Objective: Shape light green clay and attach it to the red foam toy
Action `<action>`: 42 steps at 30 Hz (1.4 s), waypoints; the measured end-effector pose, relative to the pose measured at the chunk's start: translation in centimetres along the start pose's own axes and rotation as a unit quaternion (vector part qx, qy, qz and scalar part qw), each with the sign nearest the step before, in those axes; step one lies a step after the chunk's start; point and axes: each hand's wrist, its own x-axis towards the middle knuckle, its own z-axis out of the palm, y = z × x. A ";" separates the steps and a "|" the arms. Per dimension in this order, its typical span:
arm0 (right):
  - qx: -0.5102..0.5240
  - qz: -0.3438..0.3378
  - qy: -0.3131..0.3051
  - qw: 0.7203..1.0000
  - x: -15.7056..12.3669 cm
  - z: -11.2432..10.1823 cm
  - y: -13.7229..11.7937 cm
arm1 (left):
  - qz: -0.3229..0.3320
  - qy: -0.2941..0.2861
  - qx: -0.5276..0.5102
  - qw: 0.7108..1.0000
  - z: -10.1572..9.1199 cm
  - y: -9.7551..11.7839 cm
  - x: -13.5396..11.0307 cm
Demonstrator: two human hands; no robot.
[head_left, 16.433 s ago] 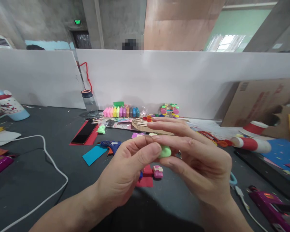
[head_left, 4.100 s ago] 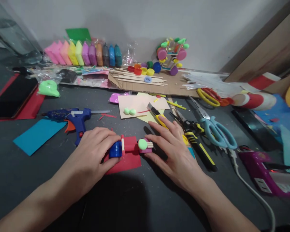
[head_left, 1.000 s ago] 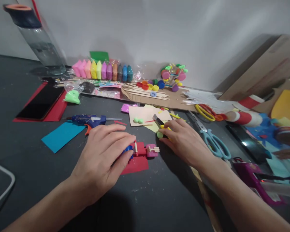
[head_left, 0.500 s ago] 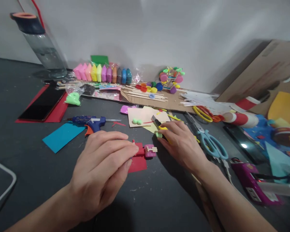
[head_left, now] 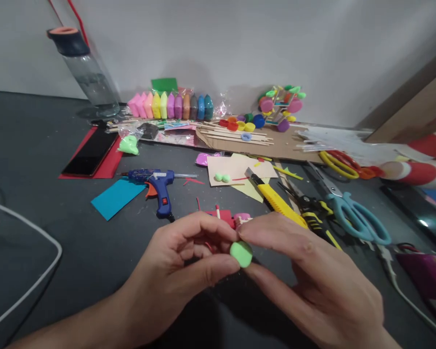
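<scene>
A light green piece of modelling clay [head_left: 241, 254], rounded and flattened, is pinched between the fingertips of my left hand [head_left: 189, 266] and my right hand [head_left: 312, 271]. Both hands close on it from either side, above the dark table. Just behind the fingers lies a red paper piece [head_left: 225, 214] with a small pink clay part [head_left: 242, 216] beside it; my hands partly cover both. Two small green clay balls [head_left: 222, 178] sit on a cream card [head_left: 214, 165] further back.
A yellow utility knife [head_left: 279, 201], black-and-yellow pliers [head_left: 314, 213] and blue-handled scissors [head_left: 356, 218] lie on the right. To the left are a blue glue gun [head_left: 160, 184], a blue card [head_left: 118, 198] and a phone [head_left: 90, 152]. A water bottle [head_left: 90, 77] stands at the back.
My right hand has picked up the green clay from near the card and brought it toward me. My left hand has left the red piece and now holds the clay too.
</scene>
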 end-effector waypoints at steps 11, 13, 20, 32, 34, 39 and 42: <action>0.053 0.037 0.046 0.997 -0.9 0.6 -0.1 | 0.245 0.007 0.275 0.930 -0.3 -0.5 -0.3; 0.056 0.031 0.042 0.997 -0.8 0.6 -0.1 | 0.267 0.004 0.274 0.924 -0.3 -0.5 -0.3; 0.056 0.034 0.044 0.997 -0.9 0.6 -0.4 | 0.252 0.013 0.255 0.933 -0.2 -0.4 -0.3; 0.050 0.025 0.042 0.998 -0.9 0.6 -0.2 | 0.250 -0.012 0.290 0.924 -0.4 -0.5 -0.4; 0.053 0.026 0.045 0.997 -0.9 0.7 -0.3 | 0.249 -0.006 0.279 0.927 -0.3 -0.5 -0.2; 0.072 0.031 0.056 0.995 -0.8 0.7 -0.4 | 0.232 0.007 0.280 0.931 -0.3 -0.7 0.0; 0.069 0.016 0.055 0.996 -0.9 0.5 -0.4 | 0.229 0.005 0.287 0.930 -0.3 -0.6 -0.1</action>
